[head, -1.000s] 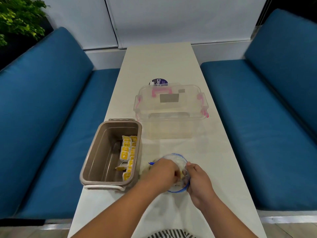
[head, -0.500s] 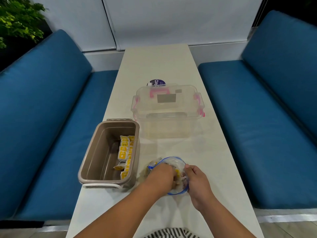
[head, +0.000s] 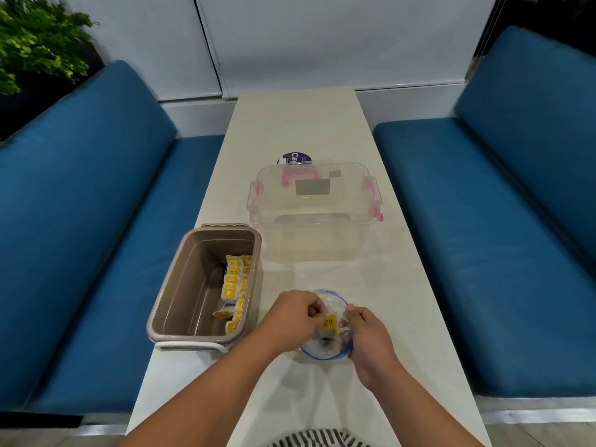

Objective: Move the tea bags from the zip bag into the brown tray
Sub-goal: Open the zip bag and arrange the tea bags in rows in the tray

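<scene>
With left hand (head: 293,317), pinches a tea bag (head: 330,322) at the mouth of the zip bag (head: 324,350), just right of the tray (head: 171,285); with right hand (head: 371,337), grips its rim. Looks partly done, with a row of tea bags (head: 233,279) along the tray's right wall; cannot tell how many remain bagged.

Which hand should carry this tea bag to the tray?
Left. The left hand pinches the tea bag, the brown tray lies on its side; the right hand holds the zip bag.
</scene>
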### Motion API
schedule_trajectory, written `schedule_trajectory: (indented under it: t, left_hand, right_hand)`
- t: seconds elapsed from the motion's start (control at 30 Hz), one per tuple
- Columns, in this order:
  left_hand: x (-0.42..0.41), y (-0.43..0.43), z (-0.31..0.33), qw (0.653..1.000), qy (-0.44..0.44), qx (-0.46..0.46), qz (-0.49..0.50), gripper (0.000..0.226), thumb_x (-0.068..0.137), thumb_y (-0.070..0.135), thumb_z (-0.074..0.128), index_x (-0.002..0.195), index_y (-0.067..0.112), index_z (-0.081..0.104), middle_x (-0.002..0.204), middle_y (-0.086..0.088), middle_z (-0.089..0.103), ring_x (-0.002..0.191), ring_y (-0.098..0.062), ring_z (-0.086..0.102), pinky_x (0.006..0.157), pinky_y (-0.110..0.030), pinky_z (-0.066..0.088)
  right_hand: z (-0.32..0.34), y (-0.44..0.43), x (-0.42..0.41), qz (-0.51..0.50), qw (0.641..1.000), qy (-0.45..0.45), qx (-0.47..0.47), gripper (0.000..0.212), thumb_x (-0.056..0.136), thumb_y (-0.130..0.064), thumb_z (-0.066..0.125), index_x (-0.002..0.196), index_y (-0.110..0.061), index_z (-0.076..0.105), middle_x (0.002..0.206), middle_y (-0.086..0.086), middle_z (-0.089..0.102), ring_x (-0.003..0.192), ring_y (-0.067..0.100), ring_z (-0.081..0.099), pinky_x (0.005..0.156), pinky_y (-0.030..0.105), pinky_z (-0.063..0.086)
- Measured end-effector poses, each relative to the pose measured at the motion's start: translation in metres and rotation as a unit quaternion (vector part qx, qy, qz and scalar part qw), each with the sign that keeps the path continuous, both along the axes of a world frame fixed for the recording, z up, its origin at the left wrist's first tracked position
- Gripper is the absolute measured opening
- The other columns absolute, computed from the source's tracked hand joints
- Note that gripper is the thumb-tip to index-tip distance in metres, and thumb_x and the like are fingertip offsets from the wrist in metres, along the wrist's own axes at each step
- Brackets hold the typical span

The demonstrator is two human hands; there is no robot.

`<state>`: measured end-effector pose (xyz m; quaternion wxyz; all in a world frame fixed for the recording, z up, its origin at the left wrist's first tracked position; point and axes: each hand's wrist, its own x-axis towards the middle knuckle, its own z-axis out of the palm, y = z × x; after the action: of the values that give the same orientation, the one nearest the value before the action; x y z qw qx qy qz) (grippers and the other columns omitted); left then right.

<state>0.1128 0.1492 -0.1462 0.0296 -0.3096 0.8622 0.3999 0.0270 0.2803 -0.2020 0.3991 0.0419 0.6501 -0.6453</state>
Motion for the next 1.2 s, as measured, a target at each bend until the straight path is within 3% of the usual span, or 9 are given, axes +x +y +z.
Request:
schedule_trajectory:
  t: [0.13, 0.3, 0.43, 0.6, 0.73, 0.83, 1.0, 1.2]
  left_hand:
    - [0.002, 0.004, -0.004, 0.998, -0.044, -0.015, -0.053, 0.02, 0.089, 0.021, 0.067, 0.108, 0.025, 0.073, 0.094, 0.006, 0.071, 0.083, -0.009, 0.064, 0.081, -0.021, 0.054]
    - [0.004, 0.009, 0.002, 0.995, -0.04, -0.064, -0.066, 0.014, 0.092, 0.023, 0.065, 0.103, 0.023, 0.074, 0.094, 0.005, 0.072, 0.078, -0.008, 0.059, 0.069, -0.011, 0.043]
    - [0.005, 0.003, 0.018, 0.996, -0.013, -0.08, -0.028, 0.012, 0.092, 0.023, 0.064, 0.1, 0.024, 0.074, 0.094, 0.006, 0.072, 0.084, -0.01, 0.065, 0.079, -0.022, 0.052]
    - [0.014, -0.017, 0.048, 0.997, 0.031, -0.064, 0.028, 0.004, 0.092, 0.024, 0.068, 0.093, 0.024, 0.072, 0.084, 0.008, 0.07, 0.08, -0.008, 0.065, 0.078, -0.031, 0.057]
    - [0.029, -0.041, 0.082, 0.992, 0.078, -0.065, 0.078, 0.008, 0.091, 0.017, 0.07, 0.089, 0.025, 0.072, 0.076, 0.012, 0.067, 0.066, 0.006, 0.059, 0.065, -0.01, 0.047]
    - [0.044, -0.063, 0.104, 0.987, 0.083, -0.101, 0.097, 0.006, 0.091, 0.018, 0.07, 0.09, 0.024, 0.073, 0.074, 0.013, 0.068, 0.067, 0.005, 0.059, 0.061, -0.007, 0.045]
    - [0.064, -0.098, 0.118, 0.981, 0.013, -0.169, 0.093, 0.005, 0.092, 0.025, 0.069, 0.091, 0.03, 0.071, 0.081, 0.015, 0.066, 0.076, -0.001, 0.061, 0.063, -0.012, 0.044]
    - [0.081, -0.131, 0.098, 0.967, -0.168, -0.188, -0.043, 0.008, 0.089, 0.025, 0.071, 0.086, 0.032, 0.072, 0.082, 0.016, 0.066, 0.076, -0.001, 0.059, 0.06, -0.012, 0.041]
  right_hand:
    - [0.0, -0.002, 0.001, -0.001, 1.0, -0.02, -0.011, 0.024, 0.107, -0.021, 0.052, 0.099, -0.004, 0.066, 0.092, 0.017, 0.072, 0.085, 0.031, 0.065, 0.081, 0.046, 0.05]
    - [-0.001, -0.002, -0.001, 0.008, 1.0, -0.027, -0.009, 0.025, 0.107, -0.024, 0.052, 0.1, -0.004, 0.066, 0.094, 0.018, 0.073, 0.086, 0.032, 0.066, 0.081, 0.047, 0.05]
    - [-0.001, -0.005, -0.003, 0.01, 1.0, -0.02, -0.002, 0.025, 0.107, -0.024, 0.052, 0.099, -0.003, 0.065, 0.093, 0.016, 0.069, 0.085, 0.031, 0.063, 0.079, 0.046, 0.048]
    - [0.001, -0.014, -0.005, 0.012, 1.0, -0.013, 0.008, 0.026, 0.107, -0.026, 0.053, 0.097, -0.005, 0.065, 0.086, 0.011, 0.065, 0.077, 0.025, 0.056, 0.076, 0.043, 0.045]
    - [0.006, -0.019, -0.005, 0.018, 1.0, -0.015, 0.02, 0.025, 0.107, -0.026, 0.053, 0.093, -0.008, 0.064, 0.08, 0.005, 0.061, 0.063, 0.017, 0.046, 0.069, 0.037, 0.039]
    - [0.009, -0.023, -0.004, 0.024, 0.999, -0.016, 0.026, 0.025, 0.107, -0.026, 0.052, 0.093, -0.008, 0.064, 0.08, 0.005, 0.061, 0.064, 0.019, 0.046, 0.069, 0.037, 0.038]
    - [0.012, -0.031, -0.003, 0.021, 0.999, -0.022, 0.028, 0.025, 0.107, -0.025, 0.053, 0.092, -0.008, 0.065, 0.078, 0.006, 0.061, 0.068, 0.021, 0.048, 0.074, 0.04, 0.041]
    - [0.011, -0.033, 0.002, 0.004, 0.999, -0.016, 0.03, 0.028, 0.107, -0.025, 0.052, 0.091, -0.006, 0.065, 0.082, 0.008, 0.06, 0.067, 0.02, 0.05, 0.072, 0.039, 0.042]
